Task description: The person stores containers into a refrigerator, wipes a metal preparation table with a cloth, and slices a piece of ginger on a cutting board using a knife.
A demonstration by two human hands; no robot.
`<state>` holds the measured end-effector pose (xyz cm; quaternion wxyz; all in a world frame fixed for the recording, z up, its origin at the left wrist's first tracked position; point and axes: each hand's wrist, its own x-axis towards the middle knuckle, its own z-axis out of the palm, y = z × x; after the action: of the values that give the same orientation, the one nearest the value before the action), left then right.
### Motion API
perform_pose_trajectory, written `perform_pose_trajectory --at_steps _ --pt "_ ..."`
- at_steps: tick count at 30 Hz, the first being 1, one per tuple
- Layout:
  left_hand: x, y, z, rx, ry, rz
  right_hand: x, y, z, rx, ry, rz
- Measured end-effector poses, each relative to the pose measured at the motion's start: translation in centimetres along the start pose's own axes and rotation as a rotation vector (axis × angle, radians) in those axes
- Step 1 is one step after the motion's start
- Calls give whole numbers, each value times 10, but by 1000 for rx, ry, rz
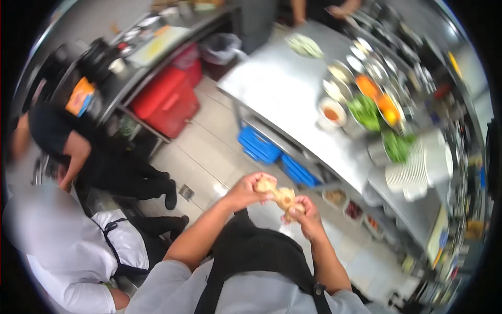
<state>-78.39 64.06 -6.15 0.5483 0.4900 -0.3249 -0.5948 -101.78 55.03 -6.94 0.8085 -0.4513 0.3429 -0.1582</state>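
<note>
In front of my black apron (pixel 256 246), my left hand (pixel 244 192) and my right hand (pixel 310 219) hold a piece of bread (pixel 284 197) between them. It looks pale golden and uneven, with a rough, torn-looking middle. The fingers of my left hand are closed on its left end. At the lower right end, my right thumb and fingers pinch it. Both hands are in the air over the floor, short of the steel table's near edge. Some of the bread is hidden behind my fingers.
The steel table (pixel 272 78) bears a bowl of greens (pixel 364 112), a cup of red sauce (pixel 333 114) and stacked white plates (pixel 408 175). Blue crates (pixel 259 145) sit below. Two people stand at left, one in a white shirt (pixel 68 261). A red bin (pixel 167 102) is under the counter.
</note>
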Motion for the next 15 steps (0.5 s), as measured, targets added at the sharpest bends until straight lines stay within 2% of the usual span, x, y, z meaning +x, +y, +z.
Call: perform_pose_trajectory --at_steps 2,5,6,8,10,12,15 --pt "-10 7 -38 -117 155 87 41 -5 42 -31 -166 5" --pt "-21 16 -80 -303 353 161 97 0 111 -77 -296 -55" --pt "-23 17 -88 -385 427 166 111 0 132 -83 -260 -73" --pt "-22 20 -105 -296 489 234 140 -1 164 -93 -244 -105" --pt "-19 28 -130 -314 577 98 170 -3 190 -123 -199 -21" --pt "-11 36 -163 -400 632 90 199 -10 204 -209 -251 -9" --pt "10 33 -235 -530 681 35 251 -17 210 -568 -335 -196"
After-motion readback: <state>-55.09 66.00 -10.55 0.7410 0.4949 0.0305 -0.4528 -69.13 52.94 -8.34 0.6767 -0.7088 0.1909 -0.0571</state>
